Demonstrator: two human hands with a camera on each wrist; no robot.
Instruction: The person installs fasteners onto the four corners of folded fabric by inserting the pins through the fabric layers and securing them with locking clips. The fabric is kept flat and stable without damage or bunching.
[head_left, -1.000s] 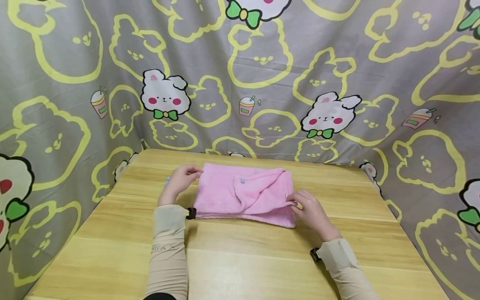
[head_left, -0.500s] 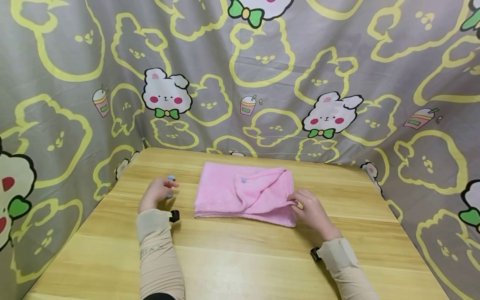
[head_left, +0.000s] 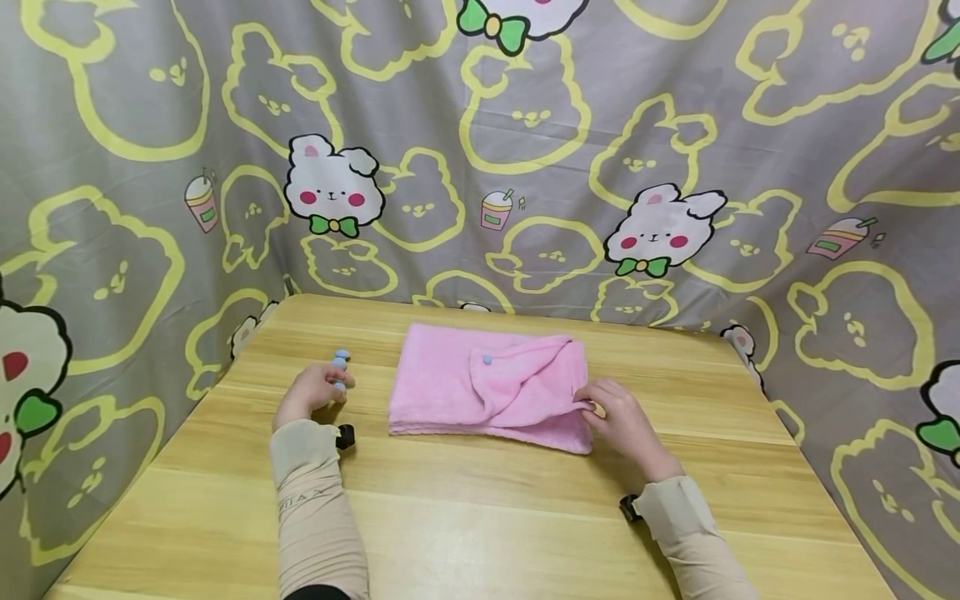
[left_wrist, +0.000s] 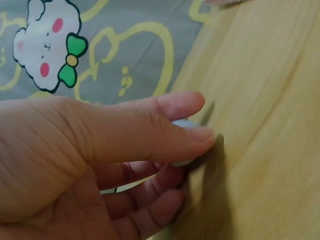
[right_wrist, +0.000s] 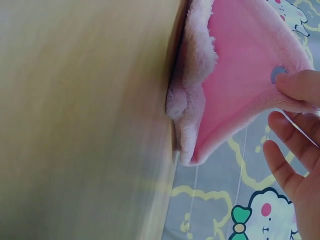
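Note:
A folded pink fleecy towel point(head_left: 442, 375) lies on the table, with one flap folded over its right part. A small light-blue round piece point(head_left: 487, 360) sits on that flap. My right hand point(head_left: 618, 421) pinches the towel's raised right corner; in the right wrist view a blue disc point(right_wrist: 278, 75) shows on the flap at the thumb. Left of the towel, my left hand point(head_left: 309, 393) is down among small light-blue round pieces point(head_left: 341, 356) in a row. Thumb and fingers pinch one light-blue piece point(left_wrist: 183, 123), mostly hidden behind the thumb.
The wooden table point(head_left: 450, 517) reaches back to a grey curtain point(head_left: 420, 108) printed with yellow outlines and white rabbits. The curtain also stands close along the left and right sides. A dark wrist mount point(head_left: 345, 437) sits at the left cuff.
My left hand has left the towel's left edge, moved left to the light-blue pieces and come down on one. The right hand stays on the towel's corner.

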